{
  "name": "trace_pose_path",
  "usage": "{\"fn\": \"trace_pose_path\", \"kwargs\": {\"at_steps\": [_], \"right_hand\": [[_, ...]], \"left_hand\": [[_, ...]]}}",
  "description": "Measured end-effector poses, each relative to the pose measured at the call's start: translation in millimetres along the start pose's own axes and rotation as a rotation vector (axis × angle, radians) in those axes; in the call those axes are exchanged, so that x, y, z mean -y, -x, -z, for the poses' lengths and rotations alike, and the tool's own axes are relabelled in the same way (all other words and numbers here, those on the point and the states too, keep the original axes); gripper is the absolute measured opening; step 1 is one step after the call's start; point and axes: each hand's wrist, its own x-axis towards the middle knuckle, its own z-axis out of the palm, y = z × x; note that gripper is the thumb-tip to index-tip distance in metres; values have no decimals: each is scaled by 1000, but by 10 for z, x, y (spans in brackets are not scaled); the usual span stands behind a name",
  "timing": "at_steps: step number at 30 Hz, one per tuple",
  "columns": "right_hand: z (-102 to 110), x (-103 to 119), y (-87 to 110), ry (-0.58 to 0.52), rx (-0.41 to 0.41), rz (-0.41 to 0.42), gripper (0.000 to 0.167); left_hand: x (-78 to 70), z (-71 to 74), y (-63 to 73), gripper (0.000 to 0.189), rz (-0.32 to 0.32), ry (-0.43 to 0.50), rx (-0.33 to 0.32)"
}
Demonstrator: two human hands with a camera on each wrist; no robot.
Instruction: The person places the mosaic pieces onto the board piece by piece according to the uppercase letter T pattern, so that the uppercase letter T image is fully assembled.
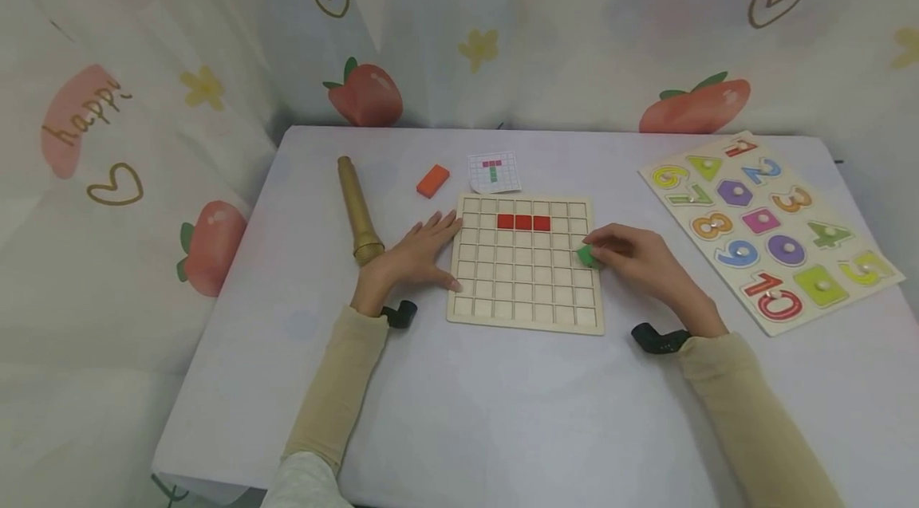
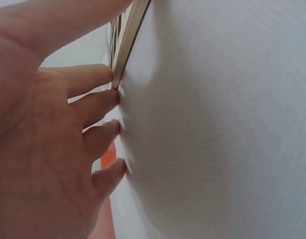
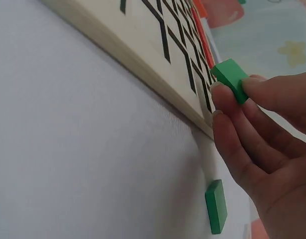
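In grid board (image 1: 517,275), three red tiles (image 1: 523,222) abreast. Pinches small, flat green block (image 3: 230,77) in right grip (image 1: 639,257). Spreads left grip (image 1: 419,257) wide at board's edge.

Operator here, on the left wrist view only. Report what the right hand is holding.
Observer: The right hand pinches a green block between its fingers.
Operator: Now tell me what sits in the grid of the board.
Observer: Three red blocks, side by side in the second row from the top, as the head view shows it.
Operator: Check for more green.
Observer: The right wrist view shows a second green block lying on the white table, off the board.
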Motion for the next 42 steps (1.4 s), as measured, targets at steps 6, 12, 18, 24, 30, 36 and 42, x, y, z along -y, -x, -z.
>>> {"fn": "trace_pose_path", "kwargs": {"at_steps": [6, 12, 18, 24, 30, 36, 42], "right_hand": [[-93, 92, -128, -49, 35, -14, 28], [-146, 204, -236, -59, 45, 7, 30], [-181, 281, -332, -80, 71, 8, 35], [-256, 299, -427, -52, 82, -1, 34], [-324, 330, -504, -39, 95, -5, 34], [-369, 384, -546, -26, 110, -20, 35], [-407, 405, -567, 10, 118, -9, 34]], "left_hand": [[10, -10, 12, 117, 8, -2, 0], [8, -7, 11, 116, 13, -7, -6], [17, 4, -1, 116, 12, -20, -12], [30, -6, -18, 117, 12, -20, -15], [26, -10, -8, 116, 7, -19, -14], [15, -2, 7, 116, -3, -7, -8], [15, -4, 2, 117, -5, -6, -2]]}}
